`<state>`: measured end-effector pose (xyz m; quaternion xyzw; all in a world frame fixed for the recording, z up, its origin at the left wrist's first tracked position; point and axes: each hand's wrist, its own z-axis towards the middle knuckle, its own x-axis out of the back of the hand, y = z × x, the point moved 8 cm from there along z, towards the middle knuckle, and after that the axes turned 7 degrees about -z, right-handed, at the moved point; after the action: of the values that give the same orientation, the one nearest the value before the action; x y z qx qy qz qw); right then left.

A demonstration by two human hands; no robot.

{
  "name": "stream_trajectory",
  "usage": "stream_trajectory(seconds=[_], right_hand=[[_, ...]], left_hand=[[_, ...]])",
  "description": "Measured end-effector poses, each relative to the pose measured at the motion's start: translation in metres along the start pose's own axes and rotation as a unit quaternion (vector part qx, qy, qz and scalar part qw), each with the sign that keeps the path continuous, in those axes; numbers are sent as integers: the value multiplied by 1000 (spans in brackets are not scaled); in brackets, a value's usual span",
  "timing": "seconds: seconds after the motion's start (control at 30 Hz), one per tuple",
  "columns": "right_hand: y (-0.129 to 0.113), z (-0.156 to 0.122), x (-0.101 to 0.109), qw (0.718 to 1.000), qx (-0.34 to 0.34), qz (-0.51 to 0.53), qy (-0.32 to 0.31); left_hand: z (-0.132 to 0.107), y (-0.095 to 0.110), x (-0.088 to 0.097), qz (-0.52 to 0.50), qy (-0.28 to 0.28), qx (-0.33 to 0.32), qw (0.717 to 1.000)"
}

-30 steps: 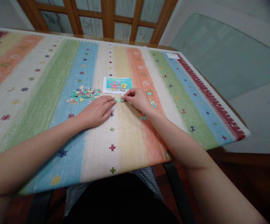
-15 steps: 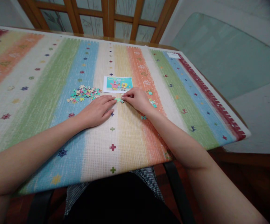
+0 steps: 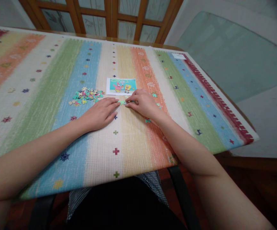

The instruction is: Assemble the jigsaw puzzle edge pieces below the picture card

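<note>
My left hand [image 3: 100, 113] lies flat on the striped mat [image 3: 57, 95], fingers stretched out, fingertips touching small joined green puzzle pieces [image 3: 122, 102]. My right hand [image 3: 142, 103] presses its closed fingertips onto the same pieces from the right. A pile of loose puzzle pieces [image 3: 86, 95] lies just left of my left hand. A small cartoon reference picture [image 3: 121, 86] lies right behind both hands.
A few stray puzzle pieces [image 3: 154, 95] lie beside and under my right wrist. The mat covers a wooden table; its near edge [image 3: 116, 179] hangs over my lap. A glass tabletop [image 3: 224, 60] leans at the right. A wooden lattice screen [image 3: 109, 16] stands behind.
My right hand has slid slightly to the right and lowered flatter onto the green pieces. My left hand has stayed put.
</note>
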<state>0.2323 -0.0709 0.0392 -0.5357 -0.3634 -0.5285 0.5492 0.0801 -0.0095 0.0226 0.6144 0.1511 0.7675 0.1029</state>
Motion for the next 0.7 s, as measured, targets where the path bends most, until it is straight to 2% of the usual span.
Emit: stream_trajectory(seconds=[0.2,0.5,0.7], right_hand=[[-2,0,1,999,5,-14,-28],[-8,-3,2,999,-6,-32,-12],[-4,-1,0,1000,-7,13,-14]], left_hand=[[0,0,1,-1,7,-2,1000],[0,1,1,-4,5,0,1000],[0,1,1,-4,4,-4,1000]])
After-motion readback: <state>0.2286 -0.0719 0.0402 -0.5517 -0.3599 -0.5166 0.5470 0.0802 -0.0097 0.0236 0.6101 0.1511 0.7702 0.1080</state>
